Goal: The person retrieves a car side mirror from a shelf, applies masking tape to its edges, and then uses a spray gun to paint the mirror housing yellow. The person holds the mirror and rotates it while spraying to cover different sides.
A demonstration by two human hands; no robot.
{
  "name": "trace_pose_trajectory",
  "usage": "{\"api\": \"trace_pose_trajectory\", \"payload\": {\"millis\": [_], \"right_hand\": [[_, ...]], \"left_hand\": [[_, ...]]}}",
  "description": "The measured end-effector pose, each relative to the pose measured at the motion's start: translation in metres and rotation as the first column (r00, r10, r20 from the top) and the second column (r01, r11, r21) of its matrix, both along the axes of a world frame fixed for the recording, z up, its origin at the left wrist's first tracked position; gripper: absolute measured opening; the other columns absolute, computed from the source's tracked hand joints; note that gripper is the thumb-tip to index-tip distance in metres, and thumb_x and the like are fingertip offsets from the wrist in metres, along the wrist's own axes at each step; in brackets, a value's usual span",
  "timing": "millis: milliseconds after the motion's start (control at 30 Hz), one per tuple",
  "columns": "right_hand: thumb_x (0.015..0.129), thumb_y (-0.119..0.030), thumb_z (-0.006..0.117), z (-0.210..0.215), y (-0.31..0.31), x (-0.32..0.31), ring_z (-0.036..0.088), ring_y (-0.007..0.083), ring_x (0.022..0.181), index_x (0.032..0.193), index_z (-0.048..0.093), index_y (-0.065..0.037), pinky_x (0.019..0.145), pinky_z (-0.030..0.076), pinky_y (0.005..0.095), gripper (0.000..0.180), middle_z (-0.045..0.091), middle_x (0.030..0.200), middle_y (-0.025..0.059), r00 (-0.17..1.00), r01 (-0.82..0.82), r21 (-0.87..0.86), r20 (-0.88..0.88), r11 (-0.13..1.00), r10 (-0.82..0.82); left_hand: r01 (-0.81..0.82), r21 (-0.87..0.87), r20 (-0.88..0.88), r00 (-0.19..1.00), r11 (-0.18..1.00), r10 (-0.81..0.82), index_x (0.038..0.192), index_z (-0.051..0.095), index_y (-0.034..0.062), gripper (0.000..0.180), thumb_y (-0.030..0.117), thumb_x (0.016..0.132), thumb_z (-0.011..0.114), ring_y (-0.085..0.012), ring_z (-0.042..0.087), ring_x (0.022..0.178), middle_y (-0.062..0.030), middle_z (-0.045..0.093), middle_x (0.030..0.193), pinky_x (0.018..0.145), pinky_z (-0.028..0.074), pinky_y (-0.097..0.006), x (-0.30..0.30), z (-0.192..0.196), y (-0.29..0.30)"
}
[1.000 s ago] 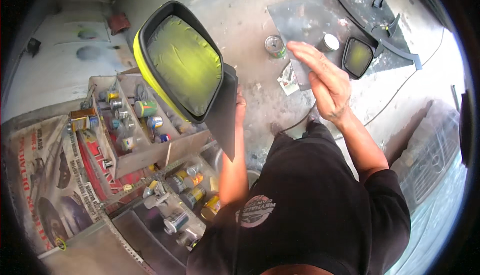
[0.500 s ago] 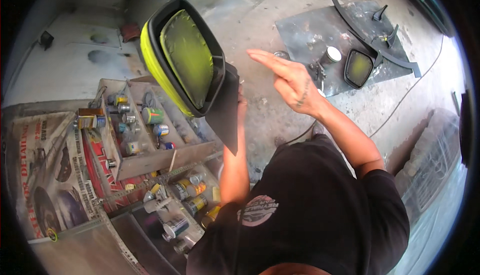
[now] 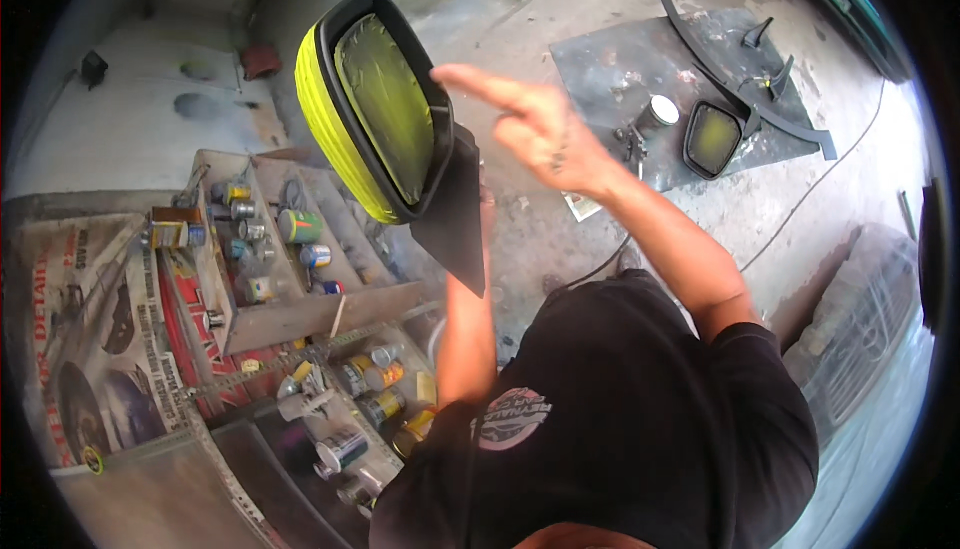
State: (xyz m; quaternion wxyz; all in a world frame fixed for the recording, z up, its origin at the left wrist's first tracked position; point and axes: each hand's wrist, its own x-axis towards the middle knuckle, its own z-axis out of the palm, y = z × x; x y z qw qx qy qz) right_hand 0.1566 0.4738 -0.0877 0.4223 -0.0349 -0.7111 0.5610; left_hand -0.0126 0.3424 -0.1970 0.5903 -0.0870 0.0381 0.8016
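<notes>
A car side mirror (image 3: 318, 114) with a bright yellow-green shell and black frame is held up left of centre, its glass face dusted green. My left hand (image 3: 487, 205) grips it by the black mounting base, which hides most of the fingers. My right hand (image 3: 545, 129) is empty; its index finger is stretched out and its tip is at the right edge of the mirror's frame, while the other fingers are partly bent. Whether the fingertip actually touches the frame, I cannot tell.
A dark board (image 3: 610, 59) on the floor bears a second side mirror (image 3: 714, 139), a curved black trim strip (image 3: 690, 34) and a spray gun (image 3: 637, 144) by a white-topped can (image 3: 662, 112). On the left, a wooden rack (image 3: 300, 317) holds several paint cans. A hose (image 3: 800, 201) crosses the floor.
My right hand has moved left, bringing its index finger to the mirror's frame. The mirror has shifted slightly right and up, turning a little, still in my left hand.
</notes>
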Motion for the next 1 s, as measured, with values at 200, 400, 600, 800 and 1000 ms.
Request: {"api": "trace_pose_trajectory", "payload": {"millis": [200,400,600,800,1000], "right_hand": [[0.087,-0.006,0.047,-0.098,0.033,0.057,0.063,0.0281,0.121,0.134,0.058,0.003,0.103,0.049,0.0369,0.049,0.067,0.127,0.0206,0.981,0.154,-0.306,0.157,0.939,-0.110],[0.085,-0.016,0.065,-0.373,0.038,0.177,0.069,0.0350,0.107,0.134,0.058,0.001,0.093,0.054,0.0398,0.052,0.069,0.116,0.0267,0.324,0.595,0.099,0.879,0.798,-0.351],[0.083,-0.029,0.073,-0.490,0.056,0.174,0.051,0.0431,0.128,0.137,0.053,0.003,0.107,0.042,0.0471,0.066,0.053,0.137,0.0321,0.316,0.604,0.112,0.875,0.789,-0.366],[0.085,-0.026,0.076,-0.523,0.095,0.112,0.061,0.0151,0.066,0.097,0.068,-0.002,0.065,0.052,0.0319,0.028,0.065,0.078,0.0029,0.694,0.666,-0.497,0.686,0.557,-0.218],[0.092,-0.033,0.068,-0.525,0.077,0.108,0.061,0.0163,0.061,0.098,0.065,-0.003,0.059,0.047,0.0321,0.031,0.064,0.069,0.0053,0.674,0.638,-0.293,0.660,0.712,-0.332]], "left_hand": [[-0.084,0.068,0.107,0.991,0.994,0.077,0.108,0.060,0.0041,0.020,0.007,0.088,0.059,-0.0142,0.048,0.081,-0.0051,0.054,0.097,0.058,0.041,-0.024,-0.014,-0.007,-0.009],[-0.068,0.101,-0.112,0.991,0.993,0.079,0.110,0.062,0.0047,0.022,0.007,0.089,0.056,-0.0141,0.050,0.084,-0.0062,0.058,0.099,0.062,0.043,-0.026,-0.050,-0.063,-0.010],[-0.094,0.062,0.202,0.976,0.994,0.080,0.097,0.054,0.0067,0.012,0.007,0.085,0.057,-0.0108,0.041,0.070,-0.0004,0.044,0.085,0.049,0.036,-0.024,-0.015,-0.050,-0.019],[-0.151,-0.089,-0.052,0.988,0.985,0.146,0.108,0.065,0.0072,0.019,0.010,0.091,0.059,-0.0175,0.051,0.082,-0.0047,0.061,0.099,0.055,0.045,-0.019,-0.031,-0.047,-0.035],[-0.321,-0.177,-0.054,0.947,0.930,0.316,0.102,0.061,0.0047,0.014,0.009,0.089,0.059,-0.0162,0.049,0.079,-0.0054,0.056,0.096,0.054,0.042,-0.023,-0.025,-0.037,-0.031]]}}
